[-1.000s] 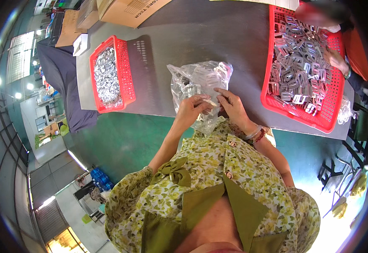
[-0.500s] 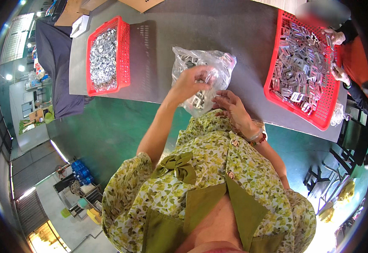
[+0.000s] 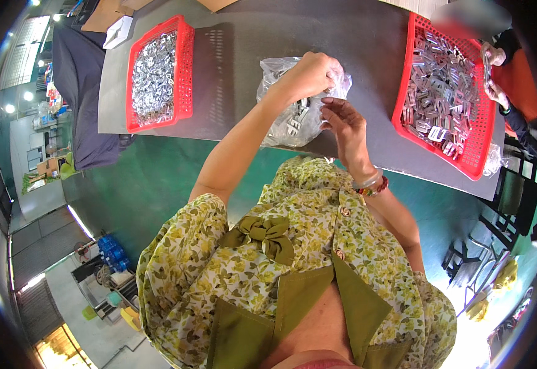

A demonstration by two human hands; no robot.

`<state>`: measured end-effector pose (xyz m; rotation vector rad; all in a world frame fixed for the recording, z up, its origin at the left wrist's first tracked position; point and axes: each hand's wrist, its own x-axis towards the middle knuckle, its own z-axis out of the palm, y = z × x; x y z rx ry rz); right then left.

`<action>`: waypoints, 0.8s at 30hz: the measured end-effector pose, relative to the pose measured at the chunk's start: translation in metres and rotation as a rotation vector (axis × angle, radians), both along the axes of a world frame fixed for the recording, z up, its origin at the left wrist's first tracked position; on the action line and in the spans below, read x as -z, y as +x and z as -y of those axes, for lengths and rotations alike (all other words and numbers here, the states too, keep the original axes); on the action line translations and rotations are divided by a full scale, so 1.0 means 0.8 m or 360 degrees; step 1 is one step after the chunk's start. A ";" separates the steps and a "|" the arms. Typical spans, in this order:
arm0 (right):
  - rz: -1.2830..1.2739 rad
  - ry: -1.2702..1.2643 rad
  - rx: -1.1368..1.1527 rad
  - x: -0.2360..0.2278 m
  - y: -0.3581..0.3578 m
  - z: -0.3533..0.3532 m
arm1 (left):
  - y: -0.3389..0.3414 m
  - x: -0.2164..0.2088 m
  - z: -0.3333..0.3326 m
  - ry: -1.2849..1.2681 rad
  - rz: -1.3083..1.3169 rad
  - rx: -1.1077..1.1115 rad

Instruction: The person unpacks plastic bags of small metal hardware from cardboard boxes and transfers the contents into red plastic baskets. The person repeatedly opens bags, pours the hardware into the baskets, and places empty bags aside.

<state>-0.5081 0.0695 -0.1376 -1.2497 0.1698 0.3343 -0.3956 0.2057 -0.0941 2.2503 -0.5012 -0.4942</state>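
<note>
In front of me on the dark grey table lies a clear plastic bag (image 3: 279,128) with flat silver metal buckles (image 3: 297,120) inside. My left hand (image 3: 314,72) reaches across the top of the bag, its curled fingers closed on the plastic at the far right side. My right hand (image 3: 346,125) is at the bag's right edge, with bent fingers and thumb on the film. Part of the bag is hidden under my left hand and wrist.
On the left stands a red basket (image 3: 186,80) of small shiny metal pieces. A larger red basket (image 3: 403,86) on the right holds many metal buckles. Beside it, a co-worker's hands (image 3: 496,92) hold a metal piece. A crumpled clear bag (image 3: 493,161) lies at the right table edge.
My left hand has moved farther away and to the right across the bag, and its fingers have closed. My right hand has shifted slightly right and away from me.
</note>
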 end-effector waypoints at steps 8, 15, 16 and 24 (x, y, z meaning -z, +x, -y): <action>0.1771 -0.2117 -0.0728 -0.025 0.018 0.025 | -0.011 -0.028 -0.089 0.0693 0.0218 0.0559; 0.2024 -0.2004 -0.1060 -0.061 0.047 0.050 | -0.048 0.118 -0.104 0.0917 0.0934 0.0870; 0.2040 -0.2021 -0.1082 -0.064 0.051 0.056 | -0.035 0.119 -0.110 0.0946 0.0908 0.0896; 0.1672 -0.1822 -0.0812 -0.042 0.061 0.077 | -0.013 0.023 -0.210 0.0694 0.0082 0.0476</action>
